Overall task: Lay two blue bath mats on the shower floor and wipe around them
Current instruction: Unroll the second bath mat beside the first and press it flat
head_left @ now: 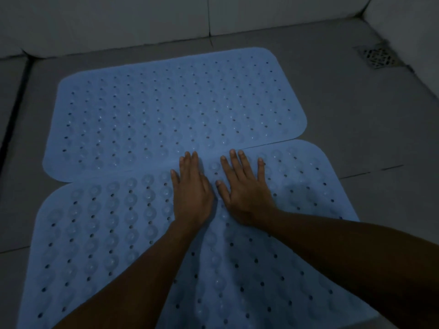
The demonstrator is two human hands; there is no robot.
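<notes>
Both hands, left hand (192, 191) and right hand (244, 188), press flat-fingered, gripping nothing, on near mat (114, 233), beside far mat (166, 110); wiping remains.

blue mats (166, 110) rubbery, perforated, bumpy; floor (356, 129) matt grey tile.

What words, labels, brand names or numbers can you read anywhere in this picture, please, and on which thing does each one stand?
None: no readable text shows anywhere in this dim view.
Far mat: only holes and round bumps, no print.
Near mat: the same pattern, no label showing; both hands, left hand and right hand, lie flat on it.
Floor drain: a patterned grate, no lettering to be made out.
Wall and floor tiles: plain.
</notes>
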